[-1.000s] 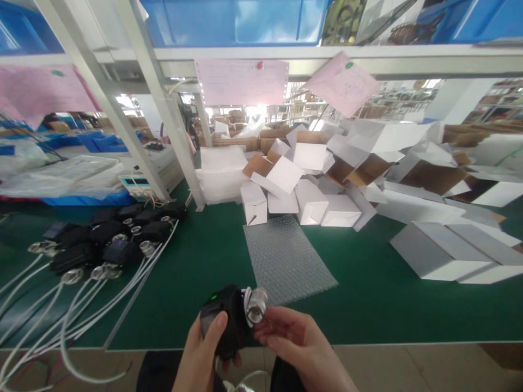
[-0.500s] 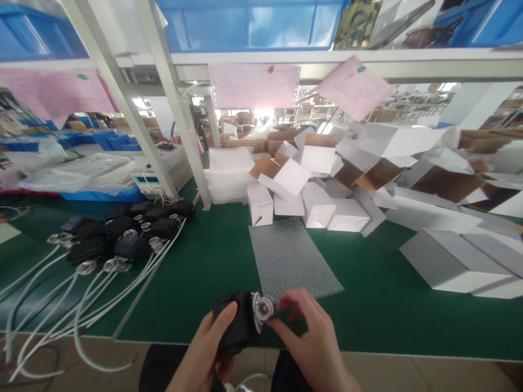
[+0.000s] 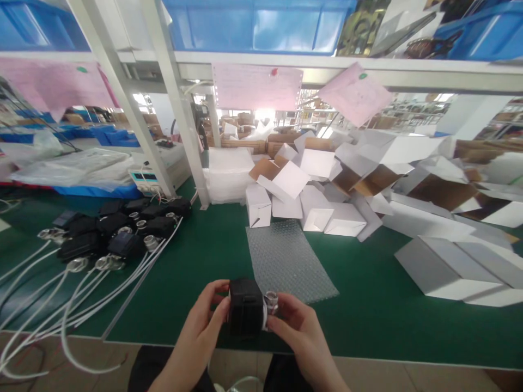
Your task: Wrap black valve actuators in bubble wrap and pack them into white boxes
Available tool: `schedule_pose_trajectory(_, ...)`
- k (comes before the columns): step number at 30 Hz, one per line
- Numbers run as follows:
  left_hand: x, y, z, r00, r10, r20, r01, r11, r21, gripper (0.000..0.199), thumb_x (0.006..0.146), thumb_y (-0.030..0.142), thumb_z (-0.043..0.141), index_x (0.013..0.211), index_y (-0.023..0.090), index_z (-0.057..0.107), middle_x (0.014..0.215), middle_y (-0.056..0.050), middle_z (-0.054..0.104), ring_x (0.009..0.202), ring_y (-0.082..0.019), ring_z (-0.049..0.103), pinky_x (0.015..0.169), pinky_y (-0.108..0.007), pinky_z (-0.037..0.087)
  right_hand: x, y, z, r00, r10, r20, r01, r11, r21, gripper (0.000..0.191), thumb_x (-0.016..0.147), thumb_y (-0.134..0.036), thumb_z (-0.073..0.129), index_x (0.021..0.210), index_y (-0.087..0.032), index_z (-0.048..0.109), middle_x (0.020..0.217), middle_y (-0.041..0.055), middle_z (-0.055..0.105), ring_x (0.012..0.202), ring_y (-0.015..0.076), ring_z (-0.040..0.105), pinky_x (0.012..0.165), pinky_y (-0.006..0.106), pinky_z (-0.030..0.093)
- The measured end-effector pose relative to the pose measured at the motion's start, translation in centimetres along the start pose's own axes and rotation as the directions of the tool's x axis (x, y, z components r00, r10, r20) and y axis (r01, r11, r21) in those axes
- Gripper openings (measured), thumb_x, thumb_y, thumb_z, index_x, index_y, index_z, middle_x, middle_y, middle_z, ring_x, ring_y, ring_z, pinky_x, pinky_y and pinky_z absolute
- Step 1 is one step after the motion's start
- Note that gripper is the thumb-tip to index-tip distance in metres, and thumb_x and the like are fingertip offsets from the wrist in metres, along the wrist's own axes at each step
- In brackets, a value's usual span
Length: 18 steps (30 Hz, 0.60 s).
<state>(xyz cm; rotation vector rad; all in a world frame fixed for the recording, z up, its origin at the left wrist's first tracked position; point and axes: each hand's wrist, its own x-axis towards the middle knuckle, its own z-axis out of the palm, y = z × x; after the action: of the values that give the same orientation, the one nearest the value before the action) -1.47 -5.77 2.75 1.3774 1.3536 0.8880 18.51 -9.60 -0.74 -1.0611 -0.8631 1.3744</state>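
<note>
A motorized valve (image 3: 246, 307) with a black box-shaped housing is held between my hands over the table's front edge. My left hand (image 3: 204, 321) grips the left side of the housing, thumb in front. On its right end sits a shiny metal valve body (image 3: 271, 300), with something white wound beside it, likely its cable. The fingers and thumb of my right hand (image 3: 298, 326) close on this metal end. Just beyond the valve, a sheet of bubble wrap (image 3: 288, 261) lies flat on the green table (image 3: 216, 245).
Several similar black valves (image 3: 118, 231) with white cables (image 3: 69, 332) hanging over the edge lie at left. White boxes (image 3: 345, 219), some open, are piled at the back and right. A shelf post (image 3: 180, 109) rises behind, beside stacked white foam sheets (image 3: 229, 177). Blue bins (image 3: 253, 27) stand overhead.
The valve has been turned, so its black housing now faces me and its metal opening points upward. My right hand has closed on the metal end. My left hand has shifted its grip along the housing.
</note>
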Motion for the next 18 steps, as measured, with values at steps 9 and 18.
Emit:
schedule_pose_trajectory(9,1.1,-0.2,1.8,0.990,-0.141,0.023,0.142,0.976,-0.168,0.067,0.091,0.073,0.042,0.114,0.017,0.071,0.107,-0.011,0.076,0.101,-0.029,0.069,0.090,-0.039,0.056,0.6,0.9,-0.1,0.991,0.130,0.021,-0.129,0.991,-0.028,0.041,0.061,-0.042,0.094,0.077,-0.016,0.066,0.069,-0.0022,0.063,0.066,0.0121,0.057,0.062,0.023,0.045)
schedule_pose_trajectory(18,1.3,0.0,2.4,0.974,-0.224,0.040,0.228,0.946,-0.230,0.074,0.083,0.078,0.050,0.118,0.017,0.071,0.109,-0.011,0.075,0.091,-0.027,0.068,0.065,-0.032,0.057,1.0,0.8,-0.4,0.985,0.170,0.022,-0.171,0.985,0.026,0.042,0.055,-0.039,0.096,0.077,-0.016,0.068,0.069,-0.0003,0.067,0.064,0.0135,0.057,0.060,0.023,0.043)
